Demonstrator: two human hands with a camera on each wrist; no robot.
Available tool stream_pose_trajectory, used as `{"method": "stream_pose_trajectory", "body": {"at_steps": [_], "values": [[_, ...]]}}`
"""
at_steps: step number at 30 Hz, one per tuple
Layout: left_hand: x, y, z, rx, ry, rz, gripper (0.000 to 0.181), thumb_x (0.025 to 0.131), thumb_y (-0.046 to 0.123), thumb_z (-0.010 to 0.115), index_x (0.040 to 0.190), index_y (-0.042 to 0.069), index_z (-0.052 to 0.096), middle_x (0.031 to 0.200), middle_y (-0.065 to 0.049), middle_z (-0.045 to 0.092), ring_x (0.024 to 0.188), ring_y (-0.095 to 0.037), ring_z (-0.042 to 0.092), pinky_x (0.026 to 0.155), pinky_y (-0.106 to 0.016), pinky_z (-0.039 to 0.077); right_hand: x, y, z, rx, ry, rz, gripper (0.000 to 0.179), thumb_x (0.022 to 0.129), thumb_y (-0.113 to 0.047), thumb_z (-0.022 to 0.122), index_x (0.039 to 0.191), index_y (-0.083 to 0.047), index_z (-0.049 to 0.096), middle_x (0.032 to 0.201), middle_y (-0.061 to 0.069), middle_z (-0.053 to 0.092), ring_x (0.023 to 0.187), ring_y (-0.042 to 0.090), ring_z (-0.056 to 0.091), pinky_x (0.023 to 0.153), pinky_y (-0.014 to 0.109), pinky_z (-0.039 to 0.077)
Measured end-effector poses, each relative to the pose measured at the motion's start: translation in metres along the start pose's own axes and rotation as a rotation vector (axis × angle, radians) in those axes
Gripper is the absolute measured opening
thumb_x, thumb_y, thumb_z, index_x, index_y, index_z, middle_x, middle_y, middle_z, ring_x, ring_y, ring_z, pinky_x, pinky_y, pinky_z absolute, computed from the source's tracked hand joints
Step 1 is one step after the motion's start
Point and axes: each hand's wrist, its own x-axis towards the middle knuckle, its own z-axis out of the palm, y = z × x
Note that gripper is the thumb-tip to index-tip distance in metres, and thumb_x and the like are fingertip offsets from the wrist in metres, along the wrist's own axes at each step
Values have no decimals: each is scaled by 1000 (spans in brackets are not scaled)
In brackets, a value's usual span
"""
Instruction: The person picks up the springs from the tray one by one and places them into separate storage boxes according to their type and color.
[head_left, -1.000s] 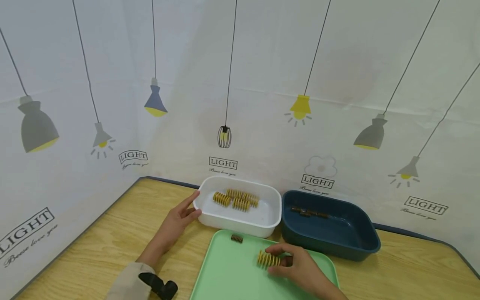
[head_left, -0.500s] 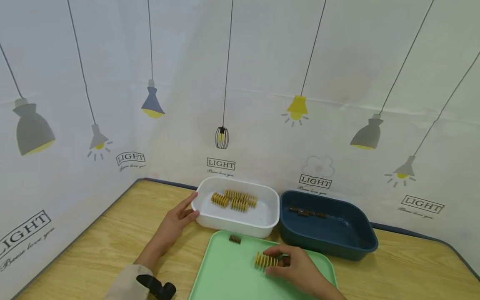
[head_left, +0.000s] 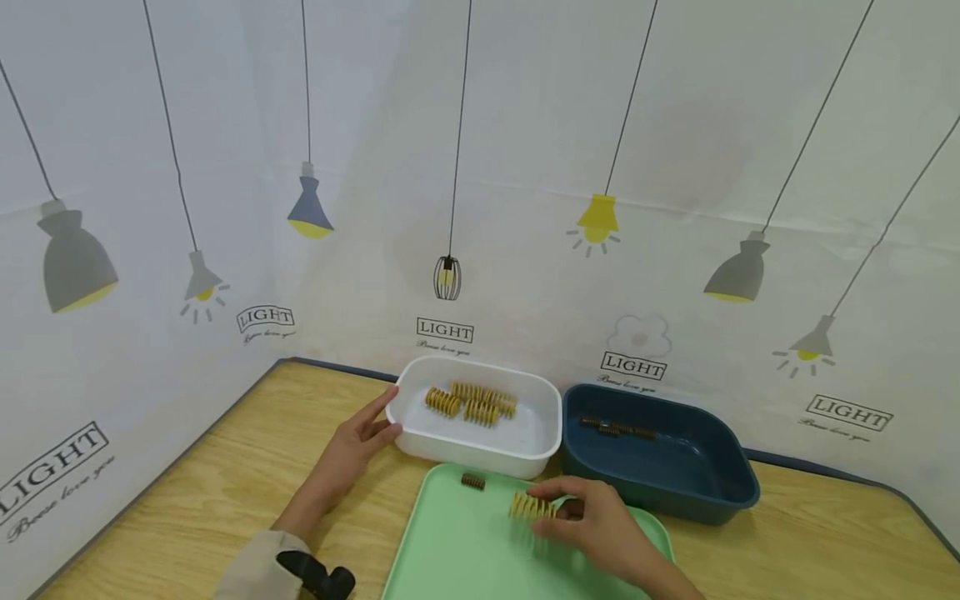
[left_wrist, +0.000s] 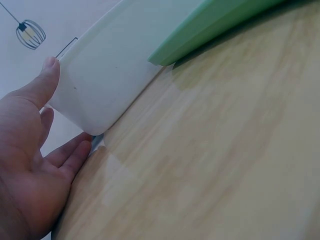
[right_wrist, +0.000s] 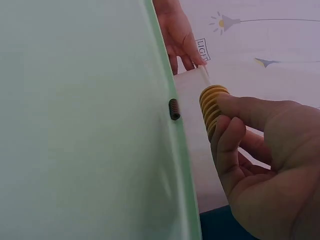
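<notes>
My right hand (head_left: 603, 525) pinches a yellow coil spring (head_left: 531, 507) between thumb and fingers, close over the green tray (head_left: 457, 558). In the right wrist view the yellow spring (right_wrist: 212, 105) sticks out past the fingertips. A small dark spring (head_left: 473, 481) lies near the tray's far left corner. My left hand (head_left: 348, 450) rests against the left end of the white bin (head_left: 480, 454), its fingers mostly straight. The left wrist view shows the thumb against the white bin (left_wrist: 107, 85) and the other fingers low beside its corner. Several yellow springs (head_left: 480, 412) lie inside that bin.
A dark blue bin (head_left: 660, 492) stands to the right of the white one, with several small dark springs (head_left: 611, 428) inside. Both bins stand at the back of the wooden table (head_left: 225, 500), against a white cloth wall (head_left: 525, 125) printed with lamps.
My right hand has raised the yellow spring slightly off the tray, and a faint reflection now shows beneath it. The left hand keeps its place at the white bin.
</notes>
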Motion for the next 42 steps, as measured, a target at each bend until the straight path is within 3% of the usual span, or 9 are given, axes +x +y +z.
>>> {"method": "stream_pose_trajectory", "body": {"at_steps": [12, 23, 27, 33, 42], "values": [[1, -1, 0, 8, -1, -3, 63, 94, 27, 62, 150, 29, 34, 155, 2, 25, 130, -27, 43, 105, -39, 38, 16, -37, -2, -22, 0, -70, 38, 81, -27, 78, 114, -11, 69, 87, 4, 67, 66, 17, 58, 53, 27, 49], [0, -1, 1, 4, 1, -7, 63, 93, 27, 63, 150, 28, 34, 155, 2, 25, 130, -26, 43, 103, -36, 39, 45, -48, 10, 4, 11, -108, 36, 83, -23, 76, 116, -12, 69, 105, 4, 68, 77, 26, 66, 63, 45, 54], [0, -1, 0, -1, -1, -4, 64, 93, 27, 63, 150, 28, 34, 155, 2, 25, 130, -27, 43, 103, -35, 39, 56, -52, 12, -9, -1, -124, 37, 84, -25, 76, 117, -10, 68, 100, 4, 68, 77, 24, 66, 64, 45, 54], [0, -1, -1, 4, 6, -9, 64, 93, 28, 63, 149, 29, 35, 155, 3, 25, 130, -27, 43, 104, -38, 38, 71, -58, 18, 9, 6, -122, 37, 83, -22, 76, 117, -8, 68, 98, 6, 68, 74, 19, 63, 59, 33, 51], [1, -3, -1, -2, -2, 2, 63, 93, 28, 63, 149, 28, 35, 154, 4, 26, 130, -26, 43, 103, -35, 39, 94, -54, 27, 47, 36, -103, 38, 82, -21, 77, 117, -8, 68, 99, 5, 66, 77, 18, 63, 63, 33, 53]]}}
